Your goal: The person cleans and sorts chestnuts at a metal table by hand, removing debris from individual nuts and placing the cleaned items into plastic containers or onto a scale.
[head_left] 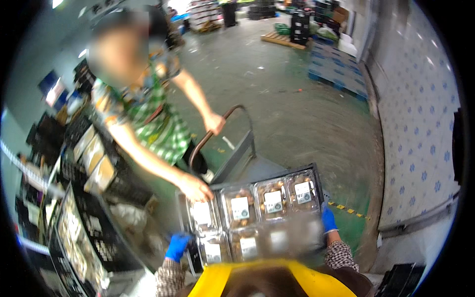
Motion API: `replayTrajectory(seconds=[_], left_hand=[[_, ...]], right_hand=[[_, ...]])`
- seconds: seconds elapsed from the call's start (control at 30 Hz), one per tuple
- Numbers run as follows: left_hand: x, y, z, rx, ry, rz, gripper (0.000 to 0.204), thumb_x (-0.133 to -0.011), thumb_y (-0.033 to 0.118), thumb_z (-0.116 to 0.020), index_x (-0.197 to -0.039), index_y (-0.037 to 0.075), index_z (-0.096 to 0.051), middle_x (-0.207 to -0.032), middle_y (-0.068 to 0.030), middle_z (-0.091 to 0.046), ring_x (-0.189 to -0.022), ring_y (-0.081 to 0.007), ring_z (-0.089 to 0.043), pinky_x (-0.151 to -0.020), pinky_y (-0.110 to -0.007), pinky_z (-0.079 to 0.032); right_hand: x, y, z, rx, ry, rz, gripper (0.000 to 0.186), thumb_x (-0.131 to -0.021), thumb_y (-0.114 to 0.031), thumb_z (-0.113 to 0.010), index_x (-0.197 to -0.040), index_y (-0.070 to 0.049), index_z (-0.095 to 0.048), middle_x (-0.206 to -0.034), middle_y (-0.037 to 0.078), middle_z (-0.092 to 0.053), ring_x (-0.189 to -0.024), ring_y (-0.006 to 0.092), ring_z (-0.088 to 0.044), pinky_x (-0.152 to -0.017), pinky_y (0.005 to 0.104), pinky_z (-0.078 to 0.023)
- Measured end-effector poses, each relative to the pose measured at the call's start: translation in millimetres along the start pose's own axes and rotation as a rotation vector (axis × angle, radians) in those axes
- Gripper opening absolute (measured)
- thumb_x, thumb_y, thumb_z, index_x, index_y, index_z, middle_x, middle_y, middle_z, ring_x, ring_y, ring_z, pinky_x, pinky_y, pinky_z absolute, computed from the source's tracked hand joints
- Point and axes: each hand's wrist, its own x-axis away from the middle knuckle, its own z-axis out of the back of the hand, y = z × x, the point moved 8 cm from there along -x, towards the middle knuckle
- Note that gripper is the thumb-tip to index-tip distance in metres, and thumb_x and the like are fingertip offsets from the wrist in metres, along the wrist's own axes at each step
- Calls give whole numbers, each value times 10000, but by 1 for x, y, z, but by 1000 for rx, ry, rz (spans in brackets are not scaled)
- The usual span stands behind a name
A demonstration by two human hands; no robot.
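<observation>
A black crate (317,182) lies in front of me, filled with several clear plastic packs (241,208) of small brownish round items with white labels. My left hand (177,247), in a blue glove, is closed on the crate's left end. At the opposite end my right hand (329,220), also blue-gloved, grips the crate's side; its fingertips are partly hidden. A co-worker's hand (196,188) touches the far left pack. The near right packs are blurred.
The co-worker in a green checked apron (161,133) holds a cart's curved handle (199,144); its grey cart (252,168) stands beyond the crate. Black crates (106,232) crowd the left. Blue pallets (336,69) lie far right, beside a patterned wall (418,133).
</observation>
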Motion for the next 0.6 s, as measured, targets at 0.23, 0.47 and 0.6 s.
replayTrajectory(seconds=[0.23,0.47,0.6], left_hand=[[21,-49,14,49,74,-95,123,-733,183,-607,-667,79,-600,-561,11,-526,-441,-77,-441,-388,-222,-331],[85,-38,1,85,218,-101,100,-726,165,-596,-733,66,-615,-625,11,-547,-530,-76,-476,-467,-212,-376],[91,-54,-12,94,281,-150,84,-731,145,-605,-731,61,-612,-632,8,-544,-551,-80,-479,-495,-212,-388]], right_hand=[[-12,23,-14,-152,-44,-81,682,-891,-531,-288,-1028,78,-561,-913,163,-617,-836,236,-567,-762,352,-446],[-2,-22,-25,-561,-193,7,587,-924,-428,-299,-1052,96,-529,-1007,125,-568,-892,198,-519,-820,327,-421],[-40,-14,-34,-387,-125,135,529,-942,-366,-302,-1071,101,-512,-1075,130,-548,-950,207,-503,-872,325,-398]])
